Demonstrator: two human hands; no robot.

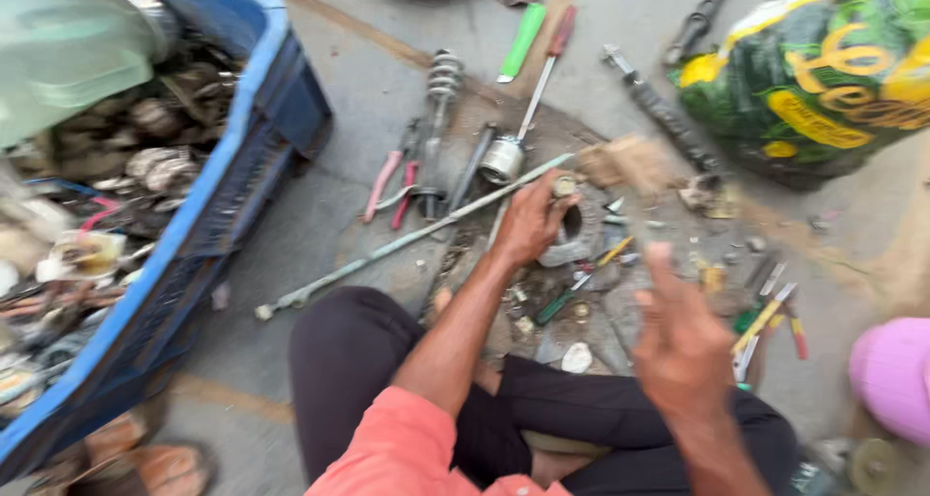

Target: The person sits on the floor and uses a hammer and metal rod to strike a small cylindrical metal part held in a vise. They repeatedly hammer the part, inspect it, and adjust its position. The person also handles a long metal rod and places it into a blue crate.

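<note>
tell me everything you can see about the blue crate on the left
The blue crate is plastic by its look, with slotted, ribbed side walls and a thick rim. It stands on the concrete ground at the left, running out of the picture. It is heaped with grimy metal scrap, wires and worn parts. Neither hand touches it; the long rod's end lies near its corner.
</note>
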